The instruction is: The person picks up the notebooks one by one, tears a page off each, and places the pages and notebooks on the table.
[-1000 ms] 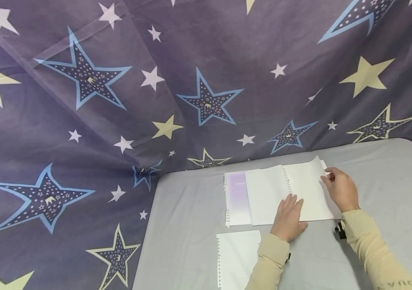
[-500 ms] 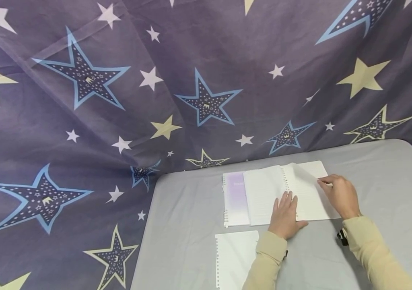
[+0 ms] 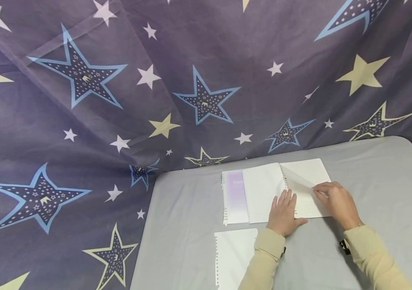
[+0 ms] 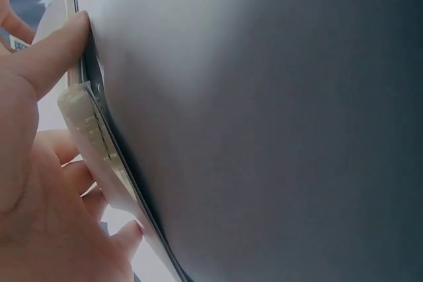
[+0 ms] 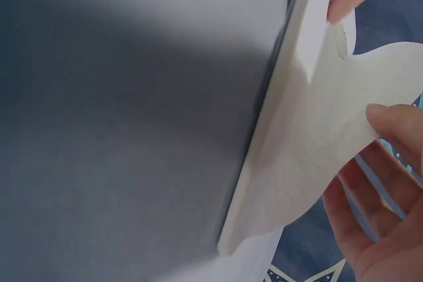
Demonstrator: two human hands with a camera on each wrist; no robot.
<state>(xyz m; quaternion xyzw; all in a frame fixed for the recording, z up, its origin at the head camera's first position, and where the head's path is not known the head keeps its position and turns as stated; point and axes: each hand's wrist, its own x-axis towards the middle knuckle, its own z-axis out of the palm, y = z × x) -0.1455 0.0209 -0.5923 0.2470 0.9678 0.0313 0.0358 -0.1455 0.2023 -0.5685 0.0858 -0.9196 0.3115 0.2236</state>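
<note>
An open ring-bound notebook (image 3: 314, 167) with lined white pages lies near the back of the table. My left hand (image 3: 282, 215) rests over its binding with fingers outstretched, the thumb along the front edge, as the left wrist view also shows. With thumb and fingertips, my right hand (image 3: 340, 203) pinches the outer edge of a right-hand page (image 3: 298, 177). That page is raised and bends upward from the binding; its curve fills much of the right wrist view (image 5: 317, 123). A purple and white cover (image 3: 235, 193) shows beyond the left page (image 3: 264, 193).
A loose white sheet (image 3: 233, 253) with holes down its left edge lies nearer the front, partly behind the left sleeve (image 3: 264, 262). A grey cloth covers the table (image 3: 180, 233). The star-patterned curtain (image 3: 137, 80) hangs behind and to the left.
The right hand has shifted left, drawing the pinched page up and toward the binding. More of the lined page beneath shows now. The left hand stays over the binding.
</note>
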